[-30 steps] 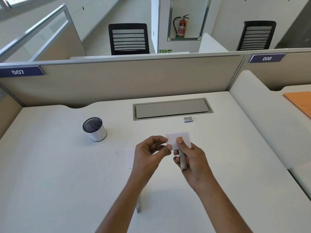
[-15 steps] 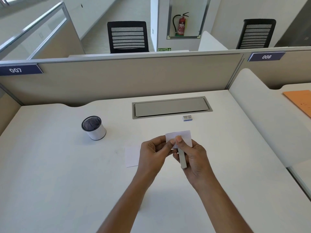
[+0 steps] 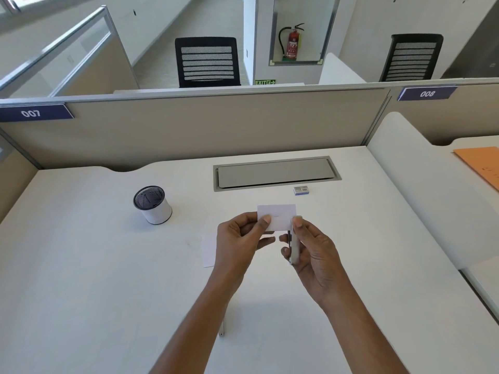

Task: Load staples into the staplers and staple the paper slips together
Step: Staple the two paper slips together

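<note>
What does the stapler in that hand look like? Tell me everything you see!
The stapler is small, slim and pale grey, with a shiny metal-looking edge. The right hand grips it above the desk, fingers curled round its body, thumb on its top end. It stands nearly upright, top end at the right edge of the slip, which the left hand pinches. Whether it bites the slip cannot be told.

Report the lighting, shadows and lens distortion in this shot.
Head view: soft, even daylight, no hard glare on the desk; only a faint shadow under the forearms. Head view: the wide-angle lens bows the partition rail. Head view: the loose paper slip nearly vanishes against the white desk; the held paper slip in the left hand reads clearer.
</note>
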`<state>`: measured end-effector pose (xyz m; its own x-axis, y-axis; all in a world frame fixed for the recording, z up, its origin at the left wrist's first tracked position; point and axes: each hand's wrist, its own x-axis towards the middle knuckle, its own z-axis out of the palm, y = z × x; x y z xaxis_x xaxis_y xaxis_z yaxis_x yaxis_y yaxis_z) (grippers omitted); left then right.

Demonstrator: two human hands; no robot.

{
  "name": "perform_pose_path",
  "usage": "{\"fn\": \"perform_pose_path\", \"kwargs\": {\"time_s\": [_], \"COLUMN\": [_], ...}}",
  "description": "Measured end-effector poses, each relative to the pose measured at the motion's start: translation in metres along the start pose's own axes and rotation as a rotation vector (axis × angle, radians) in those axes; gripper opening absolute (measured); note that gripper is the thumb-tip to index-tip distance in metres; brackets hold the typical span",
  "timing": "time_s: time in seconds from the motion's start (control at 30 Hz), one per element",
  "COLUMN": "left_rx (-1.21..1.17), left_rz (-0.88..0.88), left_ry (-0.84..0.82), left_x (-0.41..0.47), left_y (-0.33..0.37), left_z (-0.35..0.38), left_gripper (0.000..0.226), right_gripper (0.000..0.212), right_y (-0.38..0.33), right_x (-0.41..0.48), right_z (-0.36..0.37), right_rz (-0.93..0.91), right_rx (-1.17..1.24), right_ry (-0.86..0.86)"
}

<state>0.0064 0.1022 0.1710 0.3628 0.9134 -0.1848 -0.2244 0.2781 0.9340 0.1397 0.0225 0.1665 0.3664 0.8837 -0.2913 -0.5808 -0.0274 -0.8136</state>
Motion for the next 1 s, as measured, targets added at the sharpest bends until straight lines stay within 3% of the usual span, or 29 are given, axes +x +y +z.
{"fn": "perform_pose_path", "kwargs": {"time_s": [0.17, 0.27, 0.4, 0.57, 0.67, 0.8, 1.0], "left_rx": [-0.058, -0.100, -0.151, -0.128, -0.105, -0.087, -0.067], "left_rz": [-0.021, -0.036, -0.034, -0.002, 0.006, 0.007, -0.006], "left_ry": [0.011, 0.008, 0.003, -0.058, -0.067, -0.052, -0.021], "left_x": [-0.003, -0.002, -0.006, -0.013, -0.016, -0.020, -0.026], "left_y": [0.001, 0.002, 0.003, 0.003, 0.003, 0.002, 0.000], "left_z": [-0.004, -0.006, -0.006, 0.000, 0.001, 0.000, -0.002], "left_gripper": [0.009, 0.015, 0.022, 0.021, 0.016, 0.011, 0.013], "right_gripper": [0.052, 0.046, 0.022, 0.026, 0.020, 0.039, 0.045], "right_y": [0.001, 0.008, 0.034, 0.085, 0.106, 0.121, 0.130], "right_x": [0.000, 0.002, 0.005, 0.006, 0.003, -0.001, -0.002], "right_z": [-0.016, -0.029, -0.052, -0.083, -0.096, -0.104, -0.105], "right_rz": [-0.006, -0.025, -0.094, -0.228, -0.234, -0.200, -0.132], "right_rx": [0.006, -0.095, -0.417, -0.969, -1.117, -1.261, -1.399], "right_ry": [0.055, 0.127, 0.288, 0.452, 0.456, 0.476, 0.472]}}
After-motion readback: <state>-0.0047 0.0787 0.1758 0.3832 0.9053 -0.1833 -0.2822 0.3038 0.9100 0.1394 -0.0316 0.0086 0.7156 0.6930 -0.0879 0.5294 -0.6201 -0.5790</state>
